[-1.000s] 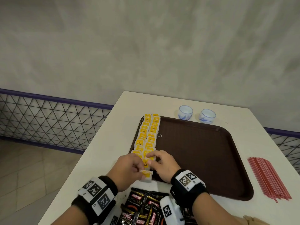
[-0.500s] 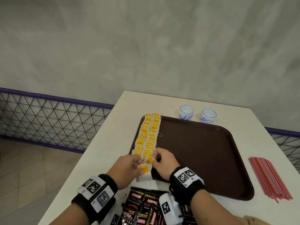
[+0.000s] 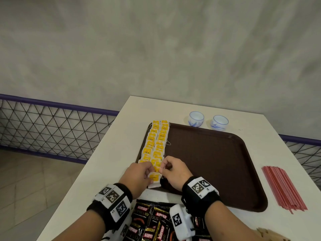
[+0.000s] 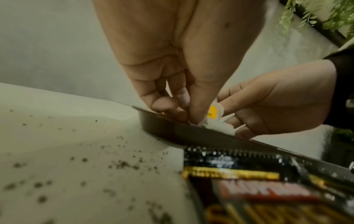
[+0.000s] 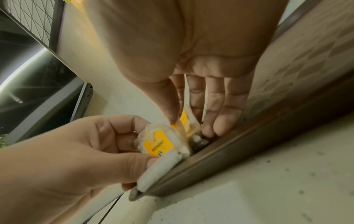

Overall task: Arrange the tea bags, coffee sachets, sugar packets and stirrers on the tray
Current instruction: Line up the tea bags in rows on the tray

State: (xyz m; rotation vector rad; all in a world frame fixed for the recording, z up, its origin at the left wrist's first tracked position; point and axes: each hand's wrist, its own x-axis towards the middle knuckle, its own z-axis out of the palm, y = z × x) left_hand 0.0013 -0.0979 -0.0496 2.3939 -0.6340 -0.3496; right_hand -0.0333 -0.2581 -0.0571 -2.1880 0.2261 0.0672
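Two rows of yellow-tagged tea bags point(image 3: 157, 141) lie along the left side of the brown tray point(image 3: 217, 162). At the tray's near left corner my left hand point(image 3: 147, 173) grips a small stack of tea bags point(image 3: 153, 180) point(image 5: 161, 144) that leans on the tray rim point(image 5: 210, 163). My right hand point(image 3: 164, 166) pinches one tea bag point(image 5: 184, 119) between thumb and fingers, just above the tray floor at the near end of the rows. In the left wrist view a yellow tag point(image 4: 212, 112) shows between the two hands.
Black coffee sachets point(image 3: 151, 218) point(image 4: 249, 189) lie on the white table just in front of the tray. Red stirrers point(image 3: 283, 188) lie to the right of it. Two small blue-and-white cups point(image 3: 196, 118) point(image 3: 220, 122) stand behind it. A tan object point(image 3: 271, 235) shows at the bottom right.
Both hands have moved a little forward, from the table edge onto the tray's near left corner. The stack in my left hand now leans on the rim.
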